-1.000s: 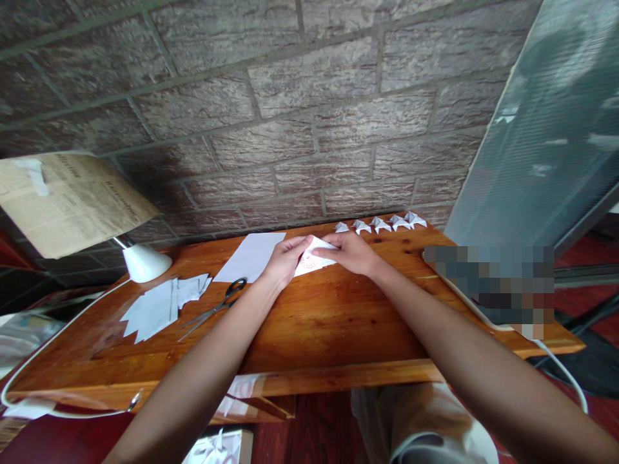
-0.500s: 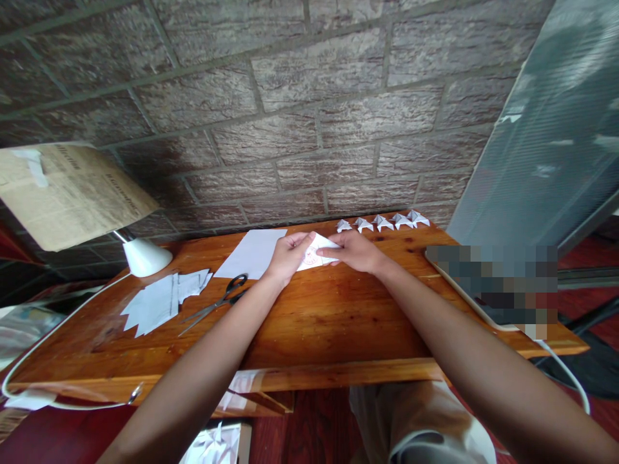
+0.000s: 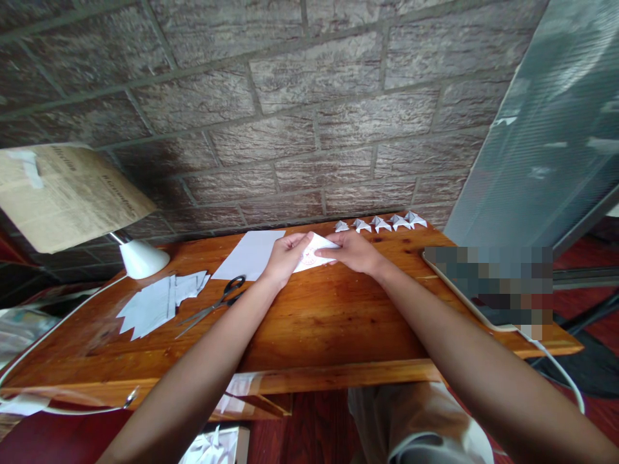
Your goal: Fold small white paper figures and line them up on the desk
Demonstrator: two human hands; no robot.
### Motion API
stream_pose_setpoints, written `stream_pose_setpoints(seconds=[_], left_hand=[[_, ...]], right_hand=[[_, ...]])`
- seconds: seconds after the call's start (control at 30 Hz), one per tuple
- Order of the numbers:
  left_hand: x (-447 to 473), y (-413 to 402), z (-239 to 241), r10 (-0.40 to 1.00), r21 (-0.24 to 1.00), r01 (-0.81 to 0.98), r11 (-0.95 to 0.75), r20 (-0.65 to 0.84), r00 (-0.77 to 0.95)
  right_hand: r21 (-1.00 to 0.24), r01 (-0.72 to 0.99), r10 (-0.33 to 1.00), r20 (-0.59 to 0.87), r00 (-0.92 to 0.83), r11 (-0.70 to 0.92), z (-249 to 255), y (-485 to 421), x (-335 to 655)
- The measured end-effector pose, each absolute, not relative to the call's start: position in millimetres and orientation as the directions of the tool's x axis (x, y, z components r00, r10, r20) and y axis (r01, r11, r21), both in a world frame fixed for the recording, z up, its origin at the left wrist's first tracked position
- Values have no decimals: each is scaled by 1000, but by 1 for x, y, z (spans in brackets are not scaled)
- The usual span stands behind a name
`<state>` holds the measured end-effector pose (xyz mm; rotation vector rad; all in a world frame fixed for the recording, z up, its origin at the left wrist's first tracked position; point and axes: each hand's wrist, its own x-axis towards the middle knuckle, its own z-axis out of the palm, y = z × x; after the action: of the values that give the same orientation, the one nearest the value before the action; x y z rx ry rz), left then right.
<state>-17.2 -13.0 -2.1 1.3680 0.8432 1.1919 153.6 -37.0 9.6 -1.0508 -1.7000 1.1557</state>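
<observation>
Between both hands, just above the wooden table (image 3: 329,328), is a small folded piece of white paper (image 3: 309,256) with a red round print on it. My left hand (image 3: 285,256) pinches its left side, thumb on top near the upper corner. At the right edge, my right hand (image 3: 354,251) grips the same paper between thumb and fingers. Black-handled scissors (image 3: 213,306) lie beside my left forearm with their blades pointing down-left. Behind my left hand rests a blank white sheet (image 3: 249,253). Several folded paper figures (image 3: 381,223) stand in a row at the back edge.
A lamp with a white base (image 3: 144,258) and paper-covered shade (image 3: 68,196) stands at the left. Cut paper pieces (image 3: 149,306) lie in front of it. A blurred-out flat device (image 3: 488,290) with a white cable sits at the right. Below is a box of folded paper (image 3: 213,446).
The camera view has shifted slightly. Both hands keep their hold on the folded paper, which has tilted a little, and less of its right part shows below my right fingers.
</observation>
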Motion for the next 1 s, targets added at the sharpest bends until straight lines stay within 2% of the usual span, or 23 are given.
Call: stream_pose_setpoints(seconds=[0.2, 0.5, 0.63, 1.0], left_hand=[[-20, -11, 1, 936, 962, -274, -18, 112, 333], [-22, -16, 8, 939, 948, -304, 88, 23, 344], [-23, -14, 7, 943, 957, -282, 68, 31, 331], [-22, -9, 0, 946, 964, -241, -115, 180, 270]], right_hand=[[-961, 152, 931, 171, -323, 229, 7, -35, 155], [-959, 173, 933, 160, -322, 224, 10, -37, 154], [-952, 197, 929, 158, -335, 233, 13, -40, 154], [-955, 191, 929, 154, -337, 228, 11, -38, 154]])
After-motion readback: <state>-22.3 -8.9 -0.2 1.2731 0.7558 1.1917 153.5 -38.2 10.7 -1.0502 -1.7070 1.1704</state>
